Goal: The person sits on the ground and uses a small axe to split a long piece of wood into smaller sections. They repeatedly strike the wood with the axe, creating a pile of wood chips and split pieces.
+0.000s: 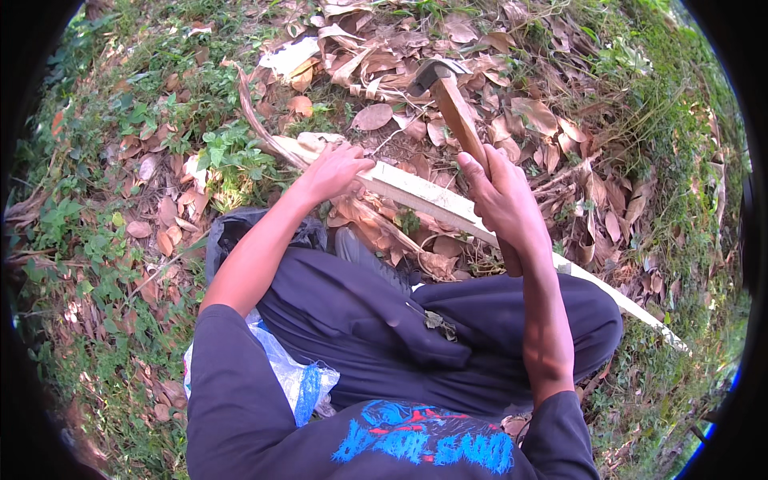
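My right hand (pixel 506 194) is wrapped round the wooden handle of a hammer (pixel 462 120). The hammer is raised at a slant, its dark metal head up and to the left, apart from the wood below. A long pale wooden strip (pixel 432 202) runs from upper left to lower right in front of my legs, passing behind my right hand and forearm. My left hand (pixel 338 170) grips the strip near its left end, fingers bent over the top. What lies under those fingers is hidden.
Dry brown leaves (pixel 536 116) cover the ground ahead, with green weeds (pixel 240 156) at the left. A curved brown stalk (pixel 260 120) lies beyond my left hand. My crossed legs in dark trousers (pixel 344 312) fill the near middle, beside a clear plastic bag (pixel 288 364).
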The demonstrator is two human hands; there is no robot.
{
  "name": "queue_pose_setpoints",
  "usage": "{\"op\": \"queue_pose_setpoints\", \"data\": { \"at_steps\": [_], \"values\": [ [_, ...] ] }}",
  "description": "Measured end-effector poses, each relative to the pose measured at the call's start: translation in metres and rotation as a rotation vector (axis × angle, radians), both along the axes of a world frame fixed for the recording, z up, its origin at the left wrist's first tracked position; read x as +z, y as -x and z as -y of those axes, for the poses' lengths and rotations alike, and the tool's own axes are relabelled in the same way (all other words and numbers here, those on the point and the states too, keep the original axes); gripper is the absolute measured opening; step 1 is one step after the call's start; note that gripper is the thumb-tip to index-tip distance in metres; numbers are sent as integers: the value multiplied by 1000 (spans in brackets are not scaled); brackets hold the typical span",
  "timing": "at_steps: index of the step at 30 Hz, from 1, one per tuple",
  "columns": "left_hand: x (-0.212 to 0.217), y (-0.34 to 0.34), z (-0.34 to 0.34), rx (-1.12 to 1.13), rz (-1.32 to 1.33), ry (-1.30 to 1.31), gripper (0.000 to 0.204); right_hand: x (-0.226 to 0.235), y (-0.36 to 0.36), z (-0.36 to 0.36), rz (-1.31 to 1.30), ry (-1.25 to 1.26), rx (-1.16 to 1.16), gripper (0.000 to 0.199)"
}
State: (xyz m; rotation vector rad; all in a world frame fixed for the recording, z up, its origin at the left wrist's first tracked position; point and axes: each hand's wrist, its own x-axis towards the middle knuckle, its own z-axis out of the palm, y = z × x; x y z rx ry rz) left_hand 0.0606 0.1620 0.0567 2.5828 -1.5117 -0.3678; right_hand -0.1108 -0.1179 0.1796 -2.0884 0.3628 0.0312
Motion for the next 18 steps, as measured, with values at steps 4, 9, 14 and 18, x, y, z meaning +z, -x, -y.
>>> {"op": "queue_pose_setpoints", "data": {
  "at_steps": [4, 9, 14, 18],
  "values": [
    [-10, -8, 14, 1, 106, 2, 48, -21, 8, -9, -98, 54, 19, 38],
    [-15, -19, 20, -9, -3, 4, 51, -40, 26, -19, -182, 119, 65, 39],
    [-38, -20, 16, -5, -65, 118, 56, -72, 41, -22, -127, 129, 42, 38],
    [-39, -25, 30, -35, 122, 189, 39, -77, 42, -20, -163, 88, 15, 36]
  ]
}}
